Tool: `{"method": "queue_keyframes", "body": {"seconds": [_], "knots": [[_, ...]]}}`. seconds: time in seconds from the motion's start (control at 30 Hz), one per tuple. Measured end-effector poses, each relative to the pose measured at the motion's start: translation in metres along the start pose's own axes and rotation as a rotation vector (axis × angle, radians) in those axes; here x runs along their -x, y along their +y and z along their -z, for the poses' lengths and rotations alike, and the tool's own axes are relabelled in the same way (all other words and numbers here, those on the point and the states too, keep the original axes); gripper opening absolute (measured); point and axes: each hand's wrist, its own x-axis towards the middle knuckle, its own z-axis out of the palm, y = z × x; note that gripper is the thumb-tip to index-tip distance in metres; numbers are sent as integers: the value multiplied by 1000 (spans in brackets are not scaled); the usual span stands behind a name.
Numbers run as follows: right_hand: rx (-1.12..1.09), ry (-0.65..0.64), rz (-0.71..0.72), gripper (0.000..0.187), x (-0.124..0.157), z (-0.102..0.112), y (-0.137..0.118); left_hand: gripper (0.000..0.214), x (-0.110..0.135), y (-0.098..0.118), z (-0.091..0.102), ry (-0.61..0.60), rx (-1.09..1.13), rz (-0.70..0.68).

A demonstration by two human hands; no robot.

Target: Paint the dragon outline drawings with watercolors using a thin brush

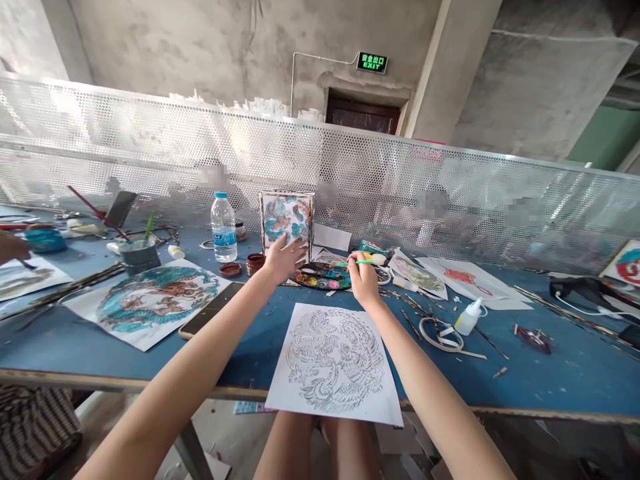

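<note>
My right hand [363, 275] pinches a thin green-handled paintbrush [356, 263], its tip over a dark paint palette [323, 277] with several colour wells. My left hand [283, 257] reaches toward the palette's left edge with fingers spread, just in front of an upright painted picture [286, 220]. A white sheet with an uncoloured line drawing [333, 363] lies on the blue table [550, 373] between my forearms, overhanging the front edge.
A water bottle [223, 228], two small brown cups [254, 263] and a grey brush pot [139, 254] stand at the left. A teal dragon painting [150, 300] lies left, a phone [207, 313] beside it. A glue bottle [469, 317], sticks and papers lie right. A perforated metal screen [450, 193] backs the table.
</note>
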Motion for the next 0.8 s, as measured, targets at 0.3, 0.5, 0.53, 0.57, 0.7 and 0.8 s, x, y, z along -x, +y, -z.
{"method": "queue_keyframes", "body": {"seconds": [0.3, 0.5, 0.53, 0.57, 0.7, 0.8], "knots": [[-466, 51, -333, 35, -10, -4, 20, 38, 1, -1, 0, 36, 61, -123], [-804, -187, -485, 19, -13, -5, 24, 33, -3, 2, 5, 240, 88, -158], [-839, -247, -450, 15, -11, -6, 20, 31, -5, 2, 5, 247, 63, -153], [-862, -305, -422, 12, -10, -8, 16, 28, -6, 2, 6, 237, 10, -136], [-840, -419, -391, 7, -4, -12, 6, 19, -10, 2, 7, -25, -614, 76], [-838, -481, -394, 10, -2, -12, 3, 24, -6, 0, 7, -393, -1205, 294]]}}
